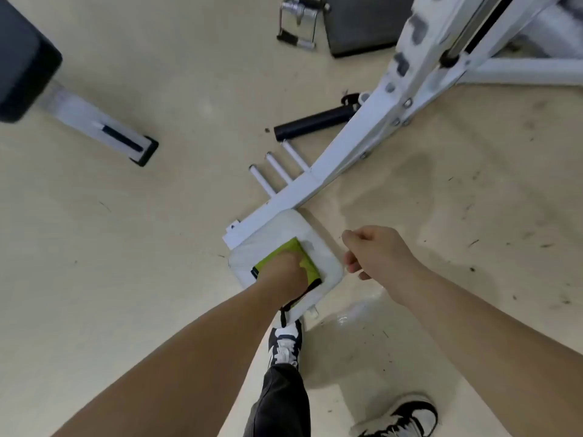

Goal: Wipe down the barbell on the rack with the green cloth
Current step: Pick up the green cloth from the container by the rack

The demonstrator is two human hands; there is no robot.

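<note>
A green cloth lies on a white square pad at the near end of a white machine frame. My left hand presses down on the cloth, fingers curled over it and covering its middle. To the right of the pad, just past its edge, my right hand hovers loosely curled with nothing in it. No barbell on a rack shows in this view.
White pegs and a black tube stick out from the frame's left side. A black bench pad on a white leg stands far left. A metal cable handle lies on the beige floor. My shoes are below the pad.
</note>
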